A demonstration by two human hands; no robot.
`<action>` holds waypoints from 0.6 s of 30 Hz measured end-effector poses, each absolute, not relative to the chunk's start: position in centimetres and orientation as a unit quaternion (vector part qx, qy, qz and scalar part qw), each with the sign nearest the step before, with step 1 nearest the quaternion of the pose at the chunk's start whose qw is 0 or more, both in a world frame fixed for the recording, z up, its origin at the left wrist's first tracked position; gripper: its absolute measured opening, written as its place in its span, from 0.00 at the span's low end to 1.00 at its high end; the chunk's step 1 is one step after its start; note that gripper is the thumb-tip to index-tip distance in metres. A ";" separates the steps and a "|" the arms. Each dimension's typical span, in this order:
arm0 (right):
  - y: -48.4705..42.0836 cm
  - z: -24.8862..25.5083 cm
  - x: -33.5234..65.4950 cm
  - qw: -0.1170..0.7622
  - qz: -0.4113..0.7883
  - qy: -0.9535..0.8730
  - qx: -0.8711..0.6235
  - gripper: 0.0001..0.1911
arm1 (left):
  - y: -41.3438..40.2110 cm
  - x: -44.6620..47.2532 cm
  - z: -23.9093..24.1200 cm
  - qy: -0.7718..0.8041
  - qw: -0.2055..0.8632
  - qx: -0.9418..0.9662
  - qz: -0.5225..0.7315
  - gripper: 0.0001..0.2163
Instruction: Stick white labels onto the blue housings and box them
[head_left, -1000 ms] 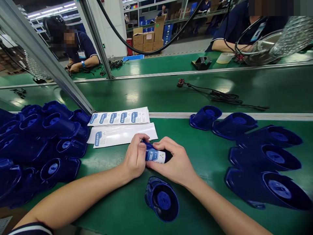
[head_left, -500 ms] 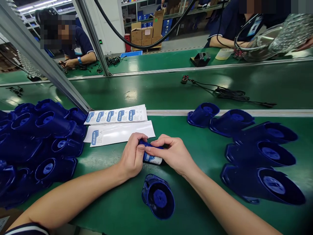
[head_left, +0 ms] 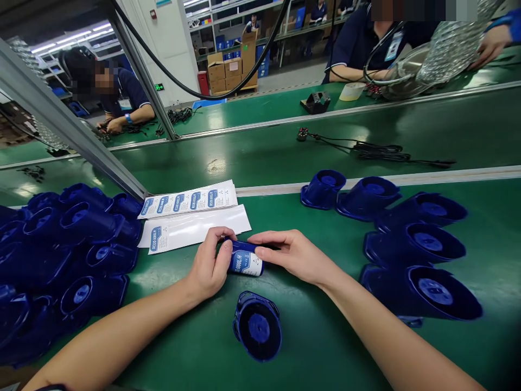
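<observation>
My left hand (head_left: 211, 265) is wrapped round the left end of a blue cylindrical housing (head_left: 246, 262) with a blue-and-white label reading "5000L/H". On the right end of that housing rests the thumb of my right hand (head_left: 299, 256), with the forefinger stretched along its far upper side. The housing lies on its side at the green table. Just in front of it sits a blue plastic housing (head_left: 259, 328) with its round opening towards me. Behind my left hand lie a label sheet (head_left: 199, 228) with one label at its left end and another label sheet (head_left: 187, 199) with several labels.
Several blue housings (head_left: 83, 290) are heaped at the left, and more housings (head_left: 435, 290) stand in a row at the right. A metal post (head_left: 87, 127) slants across the left. A bundled black cable (head_left: 378, 151) lies beyond the table ledge. Co-workers sit opposite.
My right thumb and fingers have shifted off the label towards the right end, so more of the label shows. My left hand keeps its hold. The view has tilted slightly.
</observation>
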State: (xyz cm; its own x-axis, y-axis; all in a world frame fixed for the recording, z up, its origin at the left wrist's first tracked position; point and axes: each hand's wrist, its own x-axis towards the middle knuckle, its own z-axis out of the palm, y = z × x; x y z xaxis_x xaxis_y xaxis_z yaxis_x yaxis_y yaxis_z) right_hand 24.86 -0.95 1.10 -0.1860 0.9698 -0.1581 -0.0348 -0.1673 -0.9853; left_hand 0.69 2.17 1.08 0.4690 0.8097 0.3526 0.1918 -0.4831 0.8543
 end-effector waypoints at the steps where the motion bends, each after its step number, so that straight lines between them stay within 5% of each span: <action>1: -0.9 1.1 25.3 0.416 0.606 -0.483 -0.476 0.25 | 2.2 0.7 0.9 0.325 0.392 0.759 0.405 0.08; 5: -0.9 1.2 26.1 0.436 0.650 -0.432 -0.447 0.34 | 2.7 1.0 0.1 0.288 0.399 0.742 0.456 0.08; 12: -1.0 1.7 24.3 0.405 0.672 -0.446 -0.431 0.33 | 3.2 1.8 0.1 0.210 0.402 0.708 0.542 0.06; 18: -1.8 2.3 22.3 0.509 0.740 -0.239 -0.370 0.23 | 2.7 1.7 0.6 0.228 0.532 0.606 0.546 0.23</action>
